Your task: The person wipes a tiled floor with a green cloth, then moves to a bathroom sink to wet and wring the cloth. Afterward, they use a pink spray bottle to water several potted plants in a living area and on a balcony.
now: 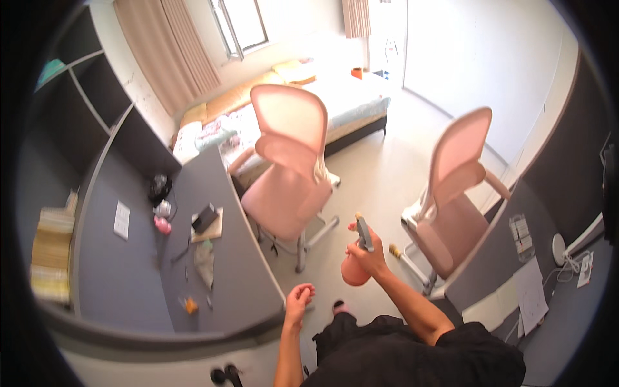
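Observation:
A spray bottle (355,272) with a reddish-orange body and a grey trigger head is in my right hand (368,251), held above the floor between two pink chairs. My fingers wrap its neck and trigger area. To the left, my left hand (299,302) is raised near the rounded corner of the left grey desk, its fingers loosely curled and holding nothing that I can see. On that desk lie a grey cloth (204,265), a black box (205,218) on a flat tan item and a small orange object (191,305).
Pink chairs stand ahead on the left (287,193) and right (452,222). A bed (338,104) lies beyond them below a window. The right desk (556,338) bears papers (530,292), a white lamp base (559,247) and cables. Books (52,254) fill a left shelf.

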`<action>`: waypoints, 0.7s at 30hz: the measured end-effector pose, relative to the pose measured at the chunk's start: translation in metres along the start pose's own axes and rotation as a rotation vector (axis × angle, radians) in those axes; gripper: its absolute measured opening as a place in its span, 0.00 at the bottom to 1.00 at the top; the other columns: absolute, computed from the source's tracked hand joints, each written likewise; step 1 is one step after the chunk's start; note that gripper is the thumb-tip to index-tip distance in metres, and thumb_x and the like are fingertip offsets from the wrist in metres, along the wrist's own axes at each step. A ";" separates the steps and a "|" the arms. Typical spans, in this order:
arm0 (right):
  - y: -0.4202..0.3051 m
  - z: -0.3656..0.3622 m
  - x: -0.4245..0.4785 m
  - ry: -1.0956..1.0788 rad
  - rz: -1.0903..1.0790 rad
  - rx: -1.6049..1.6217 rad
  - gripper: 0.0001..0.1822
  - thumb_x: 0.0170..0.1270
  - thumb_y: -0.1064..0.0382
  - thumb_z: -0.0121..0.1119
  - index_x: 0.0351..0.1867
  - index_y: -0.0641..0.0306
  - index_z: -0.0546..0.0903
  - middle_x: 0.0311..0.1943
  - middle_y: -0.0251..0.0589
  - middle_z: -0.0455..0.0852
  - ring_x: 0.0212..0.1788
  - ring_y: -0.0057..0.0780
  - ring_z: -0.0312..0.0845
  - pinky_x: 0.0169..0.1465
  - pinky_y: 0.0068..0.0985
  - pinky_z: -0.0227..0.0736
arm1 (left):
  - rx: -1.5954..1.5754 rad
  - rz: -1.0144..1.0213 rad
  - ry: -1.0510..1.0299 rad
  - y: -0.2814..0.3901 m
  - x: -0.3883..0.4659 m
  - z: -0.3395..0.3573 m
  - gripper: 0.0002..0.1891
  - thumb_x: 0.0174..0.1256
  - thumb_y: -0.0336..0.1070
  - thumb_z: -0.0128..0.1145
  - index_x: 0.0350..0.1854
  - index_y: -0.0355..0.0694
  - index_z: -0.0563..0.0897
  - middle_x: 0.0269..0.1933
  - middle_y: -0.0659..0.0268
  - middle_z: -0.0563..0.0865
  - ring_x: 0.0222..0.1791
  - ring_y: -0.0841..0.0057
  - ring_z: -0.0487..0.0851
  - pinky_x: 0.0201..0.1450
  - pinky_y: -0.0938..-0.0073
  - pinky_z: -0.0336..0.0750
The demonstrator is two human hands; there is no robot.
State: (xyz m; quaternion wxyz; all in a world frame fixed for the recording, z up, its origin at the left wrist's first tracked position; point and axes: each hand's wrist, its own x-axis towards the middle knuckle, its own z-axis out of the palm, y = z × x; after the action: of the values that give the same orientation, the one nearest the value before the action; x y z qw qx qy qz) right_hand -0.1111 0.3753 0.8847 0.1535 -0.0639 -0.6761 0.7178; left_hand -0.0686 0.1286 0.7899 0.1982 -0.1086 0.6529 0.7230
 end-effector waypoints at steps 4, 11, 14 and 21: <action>0.006 0.002 0.096 0.107 -0.009 -0.022 0.23 0.51 0.72 0.59 0.52 0.66 0.75 0.22 0.31 0.78 0.22 0.17 0.77 0.32 0.22 0.77 | 0.040 -0.099 -0.103 0.045 0.090 0.020 0.12 0.71 0.39 0.55 0.51 0.40 0.81 0.47 0.68 0.85 0.46 0.82 0.81 0.48 0.81 0.73; 0.045 -0.041 0.240 0.281 0.039 -0.017 0.21 0.57 0.71 0.60 0.54 0.68 0.74 0.45 0.41 0.80 0.24 0.21 0.78 0.34 0.24 0.79 | 0.102 -0.073 -0.267 0.091 0.260 0.077 0.11 0.71 0.39 0.54 0.50 0.40 0.81 0.47 0.68 0.85 0.47 0.81 0.81 0.50 0.79 0.73; 0.057 -0.071 0.305 0.342 0.032 0.011 0.21 0.58 0.71 0.60 0.54 0.68 0.74 0.48 0.42 0.79 0.24 0.21 0.78 0.34 0.24 0.79 | 0.098 -0.065 -0.321 0.117 0.331 0.127 0.12 0.71 0.38 0.54 0.50 0.38 0.81 0.45 0.68 0.85 0.45 0.81 0.81 0.47 0.80 0.72; 0.039 -0.138 0.456 0.448 -0.017 -0.052 0.20 0.58 0.72 0.58 0.53 0.70 0.74 0.45 0.41 0.79 0.25 0.21 0.76 0.33 0.24 0.78 | 0.182 -0.023 -0.519 0.197 0.499 0.253 0.13 0.71 0.38 0.53 0.52 0.38 0.79 0.47 0.67 0.84 0.46 0.81 0.80 0.49 0.79 0.72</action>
State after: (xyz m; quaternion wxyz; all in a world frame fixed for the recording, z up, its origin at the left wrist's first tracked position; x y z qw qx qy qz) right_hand -0.5056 0.6447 0.8879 0.3041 -0.2199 -0.6440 0.6667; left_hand -0.5754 0.4367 0.7915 0.3758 0.0912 0.6415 0.6626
